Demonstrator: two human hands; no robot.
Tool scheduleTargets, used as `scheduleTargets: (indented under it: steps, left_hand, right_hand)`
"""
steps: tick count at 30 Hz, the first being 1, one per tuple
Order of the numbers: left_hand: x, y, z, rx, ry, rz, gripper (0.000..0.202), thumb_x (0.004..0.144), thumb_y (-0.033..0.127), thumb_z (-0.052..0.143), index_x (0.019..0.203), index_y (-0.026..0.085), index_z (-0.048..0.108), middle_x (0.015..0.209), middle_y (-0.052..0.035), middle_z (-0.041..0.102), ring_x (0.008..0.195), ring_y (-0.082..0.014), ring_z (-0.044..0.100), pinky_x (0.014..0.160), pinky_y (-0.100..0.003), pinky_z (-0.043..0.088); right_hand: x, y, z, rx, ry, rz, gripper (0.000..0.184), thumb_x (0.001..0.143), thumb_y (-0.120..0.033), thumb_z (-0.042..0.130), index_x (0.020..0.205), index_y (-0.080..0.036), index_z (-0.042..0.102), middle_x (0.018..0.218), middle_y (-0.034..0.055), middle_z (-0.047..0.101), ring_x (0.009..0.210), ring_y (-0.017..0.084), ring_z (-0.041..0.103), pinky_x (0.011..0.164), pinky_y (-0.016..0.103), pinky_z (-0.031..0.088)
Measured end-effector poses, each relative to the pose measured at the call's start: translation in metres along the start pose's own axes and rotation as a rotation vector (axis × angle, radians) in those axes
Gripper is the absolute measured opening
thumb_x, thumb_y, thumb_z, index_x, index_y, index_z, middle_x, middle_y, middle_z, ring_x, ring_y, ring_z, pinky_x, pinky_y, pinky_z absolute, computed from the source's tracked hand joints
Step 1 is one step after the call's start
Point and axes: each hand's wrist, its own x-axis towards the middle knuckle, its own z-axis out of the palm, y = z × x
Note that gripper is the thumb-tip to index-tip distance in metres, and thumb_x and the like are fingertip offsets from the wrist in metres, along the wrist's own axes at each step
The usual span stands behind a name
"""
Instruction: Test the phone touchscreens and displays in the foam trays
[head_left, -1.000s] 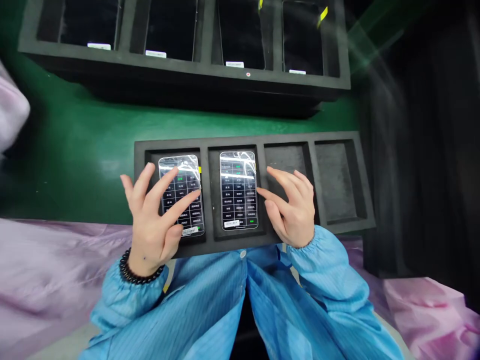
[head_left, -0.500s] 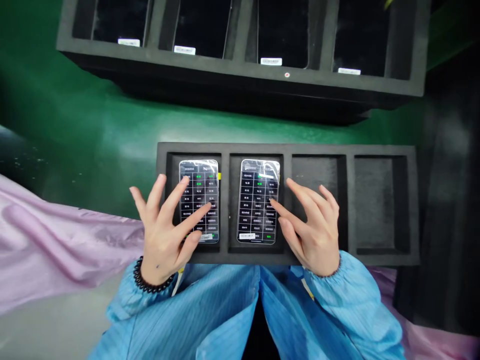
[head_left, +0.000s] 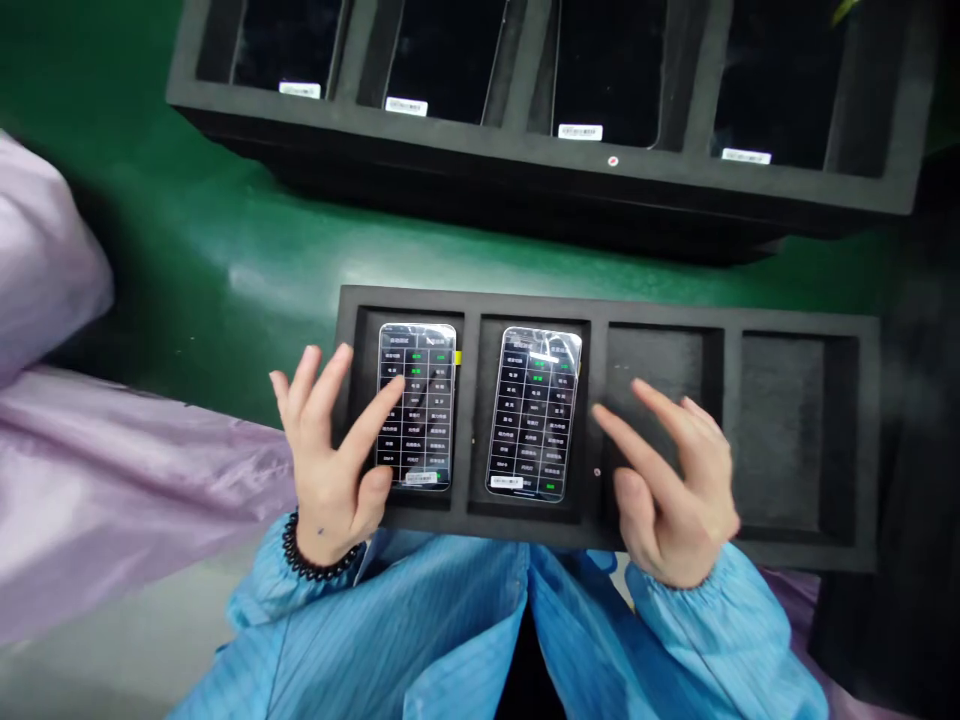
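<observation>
Two lit smartphones lie face up in a black foam tray [head_left: 600, 540]; their screens show a grid of cells with white and green text. Over the left smartphone [head_left: 416, 440] is my left hand [head_left: 326, 470], fingers spread, its index fingertip at the upper part of the screen; whether it touches I cannot tell. The right smartphone [head_left: 532, 430] sits slightly tilted in the second compartment. My right hand [head_left: 675, 490] hovers to its right, over the third compartment, with index and middle fingers stretched out and nothing held. Both phones bear a white label near the bottom.
A bigger black foam tray [head_left: 450, 130] stands at the back, with several dark-screened phones [head_left: 607, 70] in its compartments. The table [head_left: 225, 250] has a green surface. At the left are a person's pale purple sleeve [head_left: 45, 230] and purple cloth [head_left: 150, 490].
My right hand has drawn back right, off the right phone's screen. My left index finger has moved up the left screen. A purple sleeve has appeared at the left, and the view has shifted.
</observation>
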Motion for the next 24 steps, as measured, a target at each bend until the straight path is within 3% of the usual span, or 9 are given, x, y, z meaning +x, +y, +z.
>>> scheduleTargets:
  steps: [3,6,9,12,15,18,21,24]
  left_hand:
    - [-0.01,-0.007,-0.008,-0.019,-0.02,-0.115,0.054,0.104,0.042,0.038,0.158,0.035,0.036,0.169,-0.0011,0.026,0.158,-0.0321,0.023,0.131,-0.057,0.015]
    - [-0.026,-0.02,-0.011,-0.028,-0.163,-0.244,0.069,0.1,0.033,0.047,0.164,0.029,0.019,0.171,-0.0077,0.02,0.159,-0.0314,0.02,0.131,-0.055,0.018]
    - [-0.037,-0.035,-0.009,-0.057,-0.249,-0.251,0.074,0.101,0.033,0.043,0.165,0.027,0.007,0.172,-0.0092,0.016,0.16,-0.0302,0.016,0.132,-0.056,0.013]
    - [-0.035,-0.05,-0.01,-0.012,-0.241,-0.225,0.074,0.102,0.032,0.043,0.165,0.024,0.006,0.172,-0.0099,0.015,0.161,-0.0293,0.014,0.133,-0.054,0.01]
    - [-0.023,-0.069,-0.021,0.111,-0.11,-0.259,0.073,0.1,0.034,0.047,0.164,0.015,0.017,0.17,-0.0157,0.021,0.159,-0.0329,0.02,0.133,-0.052,0.018]
    - [-0.016,-0.088,-0.038,0.191,0.099,-0.318,0.073,0.098,0.039,0.049,0.161,0.009,0.025,0.166,-0.0184,0.03,0.155,-0.0369,0.028,0.131,-0.051,0.023]
    - [-0.017,-0.1,-0.044,0.196,0.33,-0.411,0.07,0.096,0.044,0.052,0.157,0.014,0.036,0.16,-0.013,0.042,0.149,-0.0373,0.039,0.127,-0.05,0.032]
    - [-0.019,-0.105,-0.032,0.166,0.512,-0.451,0.059,0.097,0.046,0.044,0.15,0.021,0.048,0.15,-0.0091,0.054,0.139,-0.0382,0.05,0.118,-0.054,0.043]
  right_hand:
    - [-0.011,0.009,-0.015,-0.017,0.173,0.244,0.043,0.102,-0.029,0.047,0.142,-0.031,0.063,0.147,0.0068,0.061,0.132,0.033,0.059,0.115,0.054,0.044]
    - [-0.027,0.029,-0.035,-0.117,0.297,0.476,0.044,0.102,-0.035,0.047,0.144,-0.032,0.061,0.145,0.0079,0.062,0.137,0.037,0.056,0.117,0.058,0.043]
    - [-0.048,0.054,-0.054,-0.201,0.257,0.655,0.054,0.103,-0.044,0.042,0.155,-0.03,0.046,0.154,0.0103,0.053,0.141,0.039,0.051,0.118,0.061,0.041]
    - [-0.068,0.071,-0.066,-0.231,0.137,0.84,0.065,0.103,-0.05,0.037,0.162,-0.025,0.03,0.158,0.0142,0.048,0.145,0.042,0.045,0.12,0.065,0.035]
    - [-0.083,0.071,-0.063,-0.124,0.053,0.958,0.07,0.1,-0.056,0.041,0.162,-0.026,0.029,0.145,0.0154,0.061,0.135,0.042,0.057,0.113,0.065,0.043]
    - [-0.091,0.054,-0.044,0.095,-0.025,0.842,0.068,0.097,-0.06,0.048,0.157,-0.029,0.04,0.139,0.0115,0.065,0.127,0.036,0.062,0.109,0.059,0.048]
    - [-0.09,0.032,-0.017,0.165,-0.078,0.671,0.073,0.097,-0.056,0.053,0.162,-0.03,0.031,0.144,0.0114,0.058,0.134,0.033,0.055,0.111,0.057,0.047]
    - [-0.083,0.019,0.008,0.18,0.032,0.669,0.071,0.099,-0.051,0.052,0.163,-0.032,0.027,0.144,0.0116,0.056,0.133,0.031,0.053,0.109,0.055,0.049]
